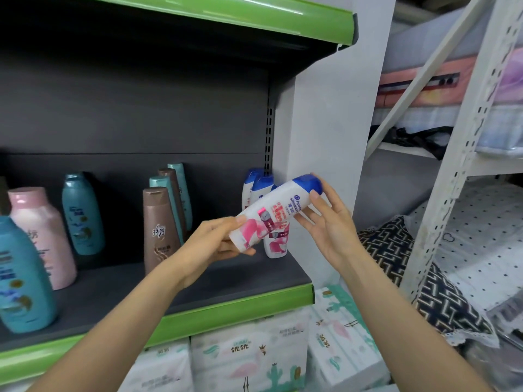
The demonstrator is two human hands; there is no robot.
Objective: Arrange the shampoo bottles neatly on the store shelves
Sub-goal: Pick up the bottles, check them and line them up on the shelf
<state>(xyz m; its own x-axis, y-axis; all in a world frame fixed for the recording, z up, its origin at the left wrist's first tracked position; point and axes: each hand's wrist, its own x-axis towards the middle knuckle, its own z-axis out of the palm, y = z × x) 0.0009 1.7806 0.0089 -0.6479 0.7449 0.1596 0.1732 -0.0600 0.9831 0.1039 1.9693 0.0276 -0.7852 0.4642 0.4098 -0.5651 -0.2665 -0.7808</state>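
**White bottle in both hands, shelf partly filled**

A white plastic shampoo bottle with a blue cap and pink label (276, 212) is held tilted in the air in front of the dark grey store shelf with a green front edge (226, 312), its cap pointing toward 2 o'clock and its base toward 8 o'clock. The left hand (218, 243) grips the base end, fingers and thumb curled round it. The right hand (325, 222) steadies the cap end, with the fingertips touching the blue cap and neck and the fingers fairly straight; whether the thumb closes behind the bottle cannot be seen.

Behind the held bottle, at the 3 o'clock end of the shelf, a short file of matching white bottles with blue caps (259, 188) already stands upright against the white side panel (325, 123). Toward the middle stands a group of tall brown and teal bottles (167, 210), one behind another. At 9 o'clock are a teal bottle (82, 215), a large pink bottle (42, 236) and a large teal one (22, 275) nearest the front edge.

Judging from this, the work looks partway done: the groups are sorted by kind and upright, but the held bottle has yet to join its file. Open shelf surface shows between the groups. Packs of white patterned tissue (246, 360) fill the level below.
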